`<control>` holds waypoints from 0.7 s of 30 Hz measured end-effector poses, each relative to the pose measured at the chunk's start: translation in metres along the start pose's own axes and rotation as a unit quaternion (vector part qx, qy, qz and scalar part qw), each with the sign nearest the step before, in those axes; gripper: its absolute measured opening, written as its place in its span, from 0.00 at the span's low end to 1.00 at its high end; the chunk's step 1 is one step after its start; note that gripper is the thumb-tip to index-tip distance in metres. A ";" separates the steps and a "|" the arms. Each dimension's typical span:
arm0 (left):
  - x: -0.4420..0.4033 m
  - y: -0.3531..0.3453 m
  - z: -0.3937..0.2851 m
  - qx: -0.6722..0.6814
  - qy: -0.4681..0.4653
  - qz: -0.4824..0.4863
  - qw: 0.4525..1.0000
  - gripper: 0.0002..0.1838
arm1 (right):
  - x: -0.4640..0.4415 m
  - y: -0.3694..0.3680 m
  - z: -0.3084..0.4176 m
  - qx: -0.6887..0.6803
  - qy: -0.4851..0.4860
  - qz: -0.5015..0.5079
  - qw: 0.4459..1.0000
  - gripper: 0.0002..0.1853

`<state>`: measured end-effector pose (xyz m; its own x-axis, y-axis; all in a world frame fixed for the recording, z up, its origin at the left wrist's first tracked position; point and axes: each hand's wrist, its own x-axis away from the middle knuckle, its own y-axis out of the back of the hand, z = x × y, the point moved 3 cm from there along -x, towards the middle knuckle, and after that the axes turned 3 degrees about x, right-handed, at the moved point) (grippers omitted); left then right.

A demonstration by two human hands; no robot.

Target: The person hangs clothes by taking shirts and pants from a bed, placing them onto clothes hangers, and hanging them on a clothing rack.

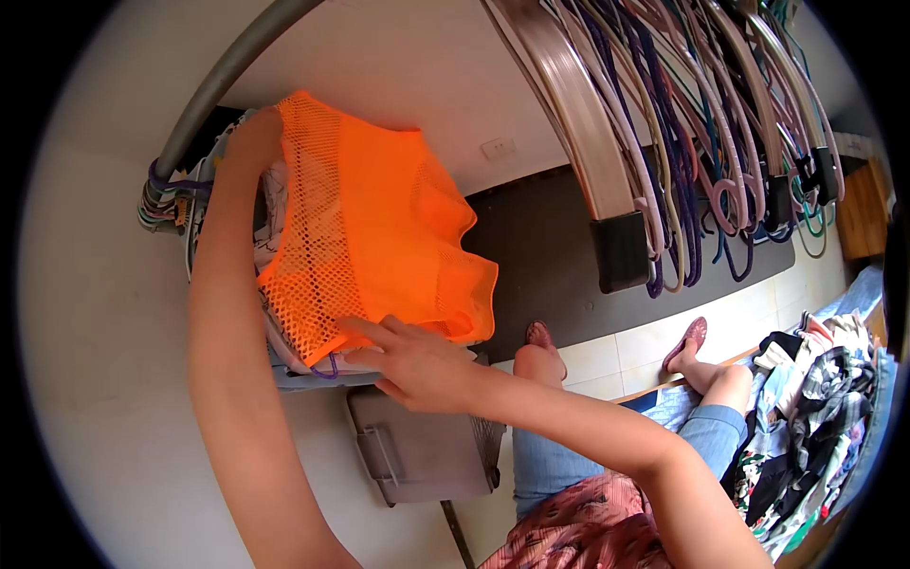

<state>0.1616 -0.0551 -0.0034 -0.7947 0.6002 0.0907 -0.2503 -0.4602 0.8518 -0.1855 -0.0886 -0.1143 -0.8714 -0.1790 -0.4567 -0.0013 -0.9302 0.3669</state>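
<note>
A bright orange mesh vest [384,190] hangs spread out in front of other clothes, with a wide solid panel and netted sides. My left hand [258,142] reaches to its upper left edge; the fingers are hidden behind the mesh. At the lower edge, my right hand [422,365] has its fingers stretched out and apart, touching or very near the hem. Part of a purple hanger [327,368] shows just below the hem, close to my right fingertips.
A grey metal rail [223,81] curves above. Many hangers [654,142] hang at upper right. A grey storage box [427,446] stands below the vest. Piled clothes [825,398] lie at right. A dark panel [559,256] runs along the wall.
</note>
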 end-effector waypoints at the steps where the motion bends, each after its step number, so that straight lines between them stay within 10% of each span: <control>1: 0.004 0.006 -0.003 0.016 0.027 0.016 0.999 0.15 | 0.002 -0.002 -0.002 0.009 -0.001 0.007 1.000 0.26; 21: -0.003 -0.021 0.019 -0.029 -0.054 -0.141 0.988 0.09 | 0.003 -0.004 -0.009 0.018 -0.056 0.018 0.998 0.32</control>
<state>0.1797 -0.0340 -0.0116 -0.6259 0.7748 -0.0890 -0.4869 -0.2991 0.8206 -0.1838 -0.0880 -0.1244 -0.9205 -0.1737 -0.3501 0.0152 -0.9110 0.4121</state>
